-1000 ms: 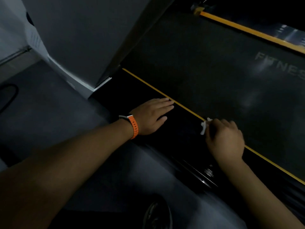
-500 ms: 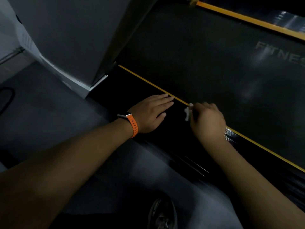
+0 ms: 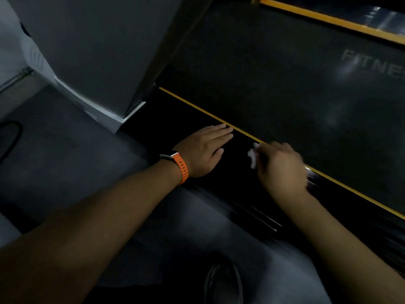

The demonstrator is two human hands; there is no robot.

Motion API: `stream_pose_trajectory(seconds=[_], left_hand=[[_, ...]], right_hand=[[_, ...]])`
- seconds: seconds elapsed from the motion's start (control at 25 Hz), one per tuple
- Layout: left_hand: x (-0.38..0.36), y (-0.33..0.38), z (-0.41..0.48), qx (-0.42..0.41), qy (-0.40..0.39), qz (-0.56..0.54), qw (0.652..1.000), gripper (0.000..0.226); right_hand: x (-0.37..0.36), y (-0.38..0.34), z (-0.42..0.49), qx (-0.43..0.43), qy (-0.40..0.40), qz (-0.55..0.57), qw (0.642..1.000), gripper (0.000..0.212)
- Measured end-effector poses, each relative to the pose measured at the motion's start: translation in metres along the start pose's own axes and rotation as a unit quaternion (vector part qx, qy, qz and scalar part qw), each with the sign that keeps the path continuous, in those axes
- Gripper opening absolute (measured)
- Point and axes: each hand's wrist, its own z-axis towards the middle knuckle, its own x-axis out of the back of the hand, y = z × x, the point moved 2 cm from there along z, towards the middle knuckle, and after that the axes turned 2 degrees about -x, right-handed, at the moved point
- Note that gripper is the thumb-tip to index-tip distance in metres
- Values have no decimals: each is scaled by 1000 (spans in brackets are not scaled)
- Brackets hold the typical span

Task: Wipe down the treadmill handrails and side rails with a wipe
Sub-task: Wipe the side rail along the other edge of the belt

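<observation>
The treadmill's black near side rail [image 3: 175, 119] runs diagonally, edged by a yellow stripe next to the dark belt [image 3: 274, 73]. My left hand [image 3: 203, 150], with an orange watch strap at the wrist, lies flat on the rail with straight fingers. Just to its right, my right hand [image 3: 282, 170] grips a small crumpled white wipe [image 3: 253, 155] and presses it on the rail by the stripe. Most of the wipe is hidden under the fingers. The right hand is motion-blurred.
A grey upright post [image 3: 92, 51] with a white base rises at the rail's far end. The far side rail [image 3: 328, 18] with its yellow stripe crosses the top right. Grey floor [image 3: 54, 161] lies to the left, a cable [image 3: 13, 137] at the left edge, a shoe [image 3: 221, 281] below.
My right hand has slid the wipe along the rail toward the left hand, from farther right a second ago. The left hand has stayed flat in place.
</observation>
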Motion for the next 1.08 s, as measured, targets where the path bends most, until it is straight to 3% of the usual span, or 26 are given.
stream_pose_trajectory(seconds=[0.12,0.36,0.52,0.64,0.88,1.08], left_hand=[[0,-2,-3,-2,11,-6,1000,57],[4,-11,0,-16,-32,-23,999,55],[5,-17,-1,-40,-25,16,999,59],[8,-17,-3,-16,-7,12,1000,60],[5,-15,-5,-18,-9,16,1000,58],[6,-14,-2,-21,-10,19,1000,59]], right_hand=[[-12,-32,17,28,-16,3,999,16],[20,30,-53,-5,9,-29,1000,13],[-7,-38,8,16,-28,16,999,12],[-6,-58,30,-32,-56,72,995,7],[35,24,-61,-141,-28,74,987,7],[-12,-57,8,-15,-2,59,998,12]])
